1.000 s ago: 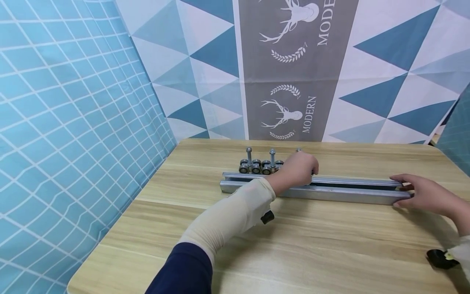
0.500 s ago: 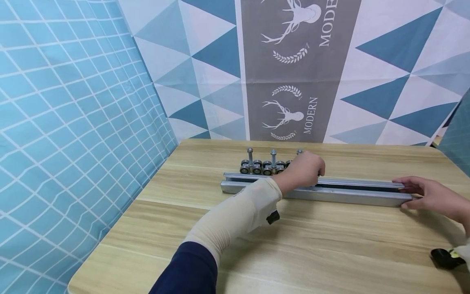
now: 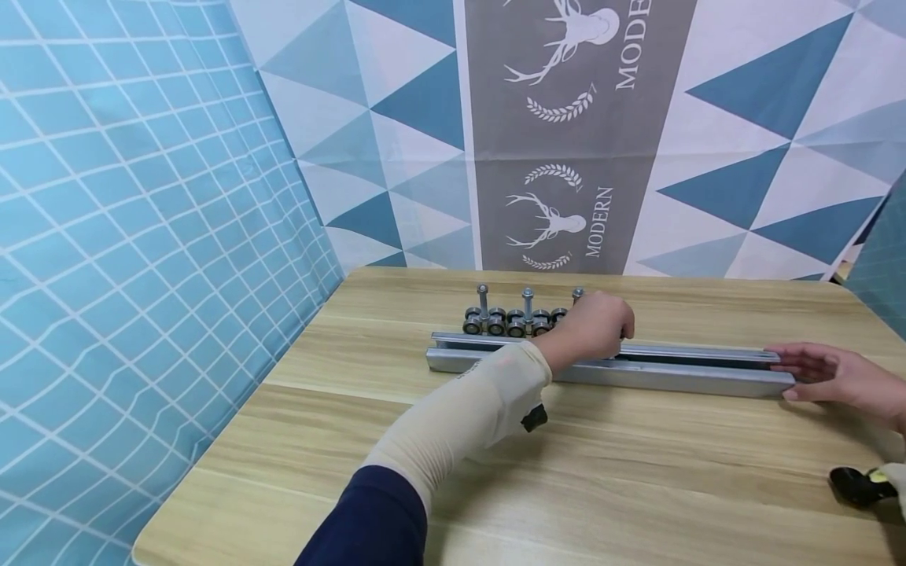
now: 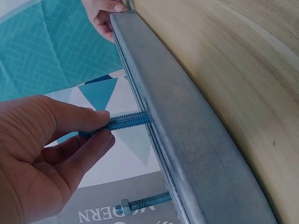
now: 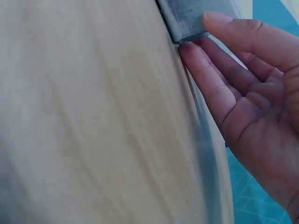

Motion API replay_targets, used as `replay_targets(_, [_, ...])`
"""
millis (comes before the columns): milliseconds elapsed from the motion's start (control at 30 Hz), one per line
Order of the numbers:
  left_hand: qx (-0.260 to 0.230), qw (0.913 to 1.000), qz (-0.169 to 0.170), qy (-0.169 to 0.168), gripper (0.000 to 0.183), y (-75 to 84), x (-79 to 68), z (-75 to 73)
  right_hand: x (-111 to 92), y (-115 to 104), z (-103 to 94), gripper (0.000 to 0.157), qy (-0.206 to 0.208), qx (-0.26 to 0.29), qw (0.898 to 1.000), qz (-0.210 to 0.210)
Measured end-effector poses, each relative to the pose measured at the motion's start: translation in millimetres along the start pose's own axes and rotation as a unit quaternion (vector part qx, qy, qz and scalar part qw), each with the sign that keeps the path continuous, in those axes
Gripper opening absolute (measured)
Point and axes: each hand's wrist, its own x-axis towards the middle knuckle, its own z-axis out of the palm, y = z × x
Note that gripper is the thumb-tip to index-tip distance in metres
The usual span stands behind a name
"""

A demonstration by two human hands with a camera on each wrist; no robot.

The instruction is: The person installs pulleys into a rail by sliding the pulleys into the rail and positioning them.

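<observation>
Rail (image 3: 679, 379): lies on the table (image 3: 283, 472), crosswise in my head view, slot (image 3: 708, 361) facing up
Left hand (image 3: 589, 328): above the slot, thumb and fingertips clamped on a stud (image 4: 128, 121) that meets the rail's slotted side
Stud foot: hidden from me; I'd guess something rides inside the slot, can't confirm
Right hand (image 3: 842, 381): at the rail's right end, thumb on the near side, fingers at the far side, a light hold by my reading
Rollers (image 3: 517, 326): three in a row just behind the rail, studs up, the rightmost partly covered by the left hand
Nut (image 4: 124, 206): on a second stud, near the pinched one in my left wrist view
Jam risk: tilting the stud could bind its foot against the slot's lips
Slide risk: a sideways pull against so light a right-hand hold could drag or swing the rail
Knock risk: the left hand is close to the rightmost roller; a careless sweep could tip it
Run-out risk: too long a push could send the stud out of an end
</observation>
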Motion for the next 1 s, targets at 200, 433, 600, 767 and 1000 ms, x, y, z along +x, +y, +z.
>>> replay_targets(200, [0.003,1.0,0.001,-0.006,0.032,3.2,2.1,-0.9,-1,5,0.7,0.069,0.008,0.059,0.998,0.009])
replay_targets(433, [0.005,0.9999,-0.006,-0.01,0.031,9.3,7.7,0.6,0,7,1.4,0.072,0.013,0.058,0.998,0.014])
replay_targets(600, [0.005,0.9999,0.007,-0.015,0.033,13.3,12.0,1.3,-1,9,1.8,0.072,0.012,0.066,0.998,0.018])
replay_targets(767, [0.006,0.9997,0.012,-0.02,0.033,17.7,15.6,3.0,-1,15,3.8,0.058,0.01,0.098,0.995,0.016])
replay_targets(1000, [0.008,0.9997,0.006,-0.02,0.035,23.6,19.5,3.5,1,16,2.5,0.057,0.006,0.11,0.994,0.022])
